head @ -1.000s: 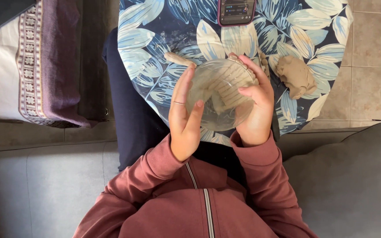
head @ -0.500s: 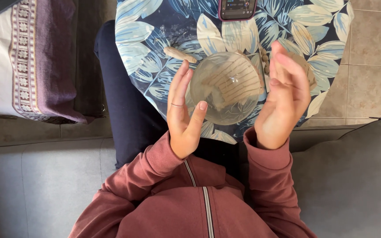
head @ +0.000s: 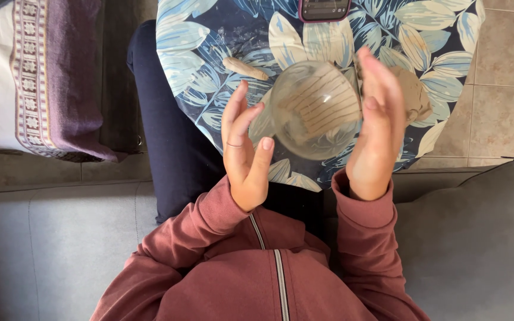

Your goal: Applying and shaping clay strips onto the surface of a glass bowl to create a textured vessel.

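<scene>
Left hand [head: 244, 151]: grip wide, fingers spread and raised, holding nothing. It stands just beside the left side of one clear glass bowl [head: 315, 110]; whether a fingertip touches the glass cannot be told. Right hand [head: 378, 128]: grip wide, palm flat and upright, fingers together, close against the right side of the same bowl; contact cannot be told.

The glass bowl sits between the two hands, over the near edge of the worktop [head: 197, 41], which carries a blue cloth with a pale leaf print. One ribbed strip of pale clay [head: 322, 107] shows through the glass.

Count of further items on the worktop:
- One short roll of clay [head: 245, 68], left of the bowl, apart from it.
- One lump of clay [head: 413, 92], partly hidden behind the right hand.
- One phone [head: 324, 9] at the far edge, cut off by the frame.

One striped purple-and-white textile [head: 43, 77] lies well apart at the left.
</scene>
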